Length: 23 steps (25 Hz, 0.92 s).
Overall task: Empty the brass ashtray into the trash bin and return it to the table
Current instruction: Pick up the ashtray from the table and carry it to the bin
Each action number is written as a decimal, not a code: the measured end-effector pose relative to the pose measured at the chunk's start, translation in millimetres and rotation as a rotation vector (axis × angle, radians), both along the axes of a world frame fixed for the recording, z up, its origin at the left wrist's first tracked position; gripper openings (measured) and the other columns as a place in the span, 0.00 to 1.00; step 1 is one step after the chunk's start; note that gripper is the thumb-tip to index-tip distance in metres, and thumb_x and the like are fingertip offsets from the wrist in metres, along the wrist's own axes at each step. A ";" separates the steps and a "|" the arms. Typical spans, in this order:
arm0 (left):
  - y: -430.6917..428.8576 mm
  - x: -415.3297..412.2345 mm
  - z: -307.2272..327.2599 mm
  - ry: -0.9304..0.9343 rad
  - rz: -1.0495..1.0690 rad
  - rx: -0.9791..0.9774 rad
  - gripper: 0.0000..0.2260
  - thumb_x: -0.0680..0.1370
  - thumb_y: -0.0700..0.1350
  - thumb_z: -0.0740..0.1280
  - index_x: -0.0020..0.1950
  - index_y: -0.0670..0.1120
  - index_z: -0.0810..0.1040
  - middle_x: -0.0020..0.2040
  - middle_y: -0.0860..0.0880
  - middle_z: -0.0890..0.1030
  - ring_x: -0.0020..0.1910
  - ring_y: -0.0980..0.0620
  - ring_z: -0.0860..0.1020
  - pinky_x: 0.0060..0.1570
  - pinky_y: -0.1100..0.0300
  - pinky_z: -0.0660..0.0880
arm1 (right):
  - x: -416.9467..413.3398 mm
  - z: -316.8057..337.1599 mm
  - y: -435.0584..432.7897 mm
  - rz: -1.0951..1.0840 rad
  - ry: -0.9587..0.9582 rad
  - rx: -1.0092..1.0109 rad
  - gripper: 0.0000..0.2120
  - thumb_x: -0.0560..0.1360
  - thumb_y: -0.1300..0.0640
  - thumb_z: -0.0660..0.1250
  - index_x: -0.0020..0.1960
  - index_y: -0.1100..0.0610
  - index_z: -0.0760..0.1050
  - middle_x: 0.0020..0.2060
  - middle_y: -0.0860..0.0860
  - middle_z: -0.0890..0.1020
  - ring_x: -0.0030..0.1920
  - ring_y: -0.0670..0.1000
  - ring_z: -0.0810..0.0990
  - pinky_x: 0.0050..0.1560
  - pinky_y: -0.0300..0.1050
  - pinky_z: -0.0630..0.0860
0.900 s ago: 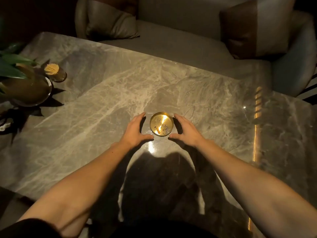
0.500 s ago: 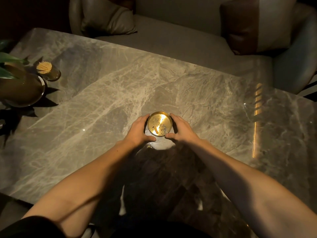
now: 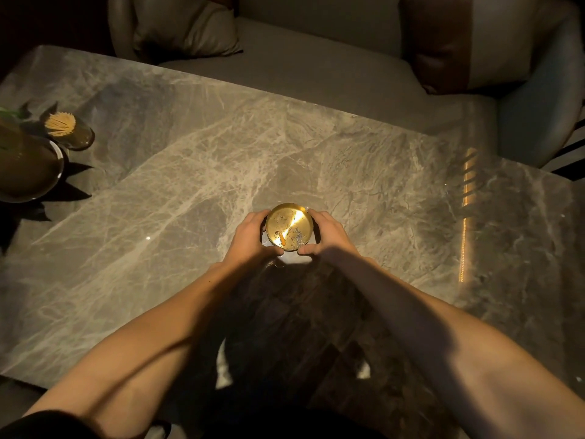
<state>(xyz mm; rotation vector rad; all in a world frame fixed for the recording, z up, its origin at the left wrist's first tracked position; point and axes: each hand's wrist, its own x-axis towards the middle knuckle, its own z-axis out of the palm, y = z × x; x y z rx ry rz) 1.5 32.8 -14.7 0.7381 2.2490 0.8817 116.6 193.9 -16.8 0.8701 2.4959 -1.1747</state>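
1. Head view looks down on a polished grey marble worktop (image 3: 177, 191), veined in pale lines and glossy enough to throw back small glints; the room is dim.
2. Brass ashtray (image 3: 289, 226): a round, shallow dish of bright yellow metal with a low rim, sitting toward the middle of the worktop, somewhat nearer its near edge; inside lie a short orange-tipped cigarette butt (image 3: 282, 244) and a scatter of grey ash (image 3: 297, 238), with a streak of light across the smooth floor of the dish.
3. Left hand (image 3: 250, 237) cups the left side of the dish, fingers curled round its rim and thumb at the near side; right hand (image 3: 326, 234) mirrors it on the right side; both hold the ashtray between them; whether it is lifted off the stone cannot be told.
4. Bare forearms reach in from the near edge, casting a dark shadow on the stone.
5. By the left edge stands a dark round glazed pot (image 3: 28, 167) with green leaves; just beyond it a small glass holder of toothpicks (image 3: 61, 123), pale and bristly.
6. Beyond the far edge runs a smooth grey sofa (image 3: 316, 68) with soft cushions (image 3: 180, 26).
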 end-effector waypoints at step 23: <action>78.0 118.9 78.2 -0.092 -0.109 0.386 0.42 0.61 0.46 0.83 0.70 0.53 0.67 0.62 0.62 0.72 0.60 0.66 0.73 0.61 0.70 0.69 | 161.4 98.5 74.2 -0.217 0.382 -0.041 0.47 0.63 0.56 0.80 0.75 0.58 0.59 0.56 0.50 0.70 0.57 0.48 0.74 0.63 0.37 0.71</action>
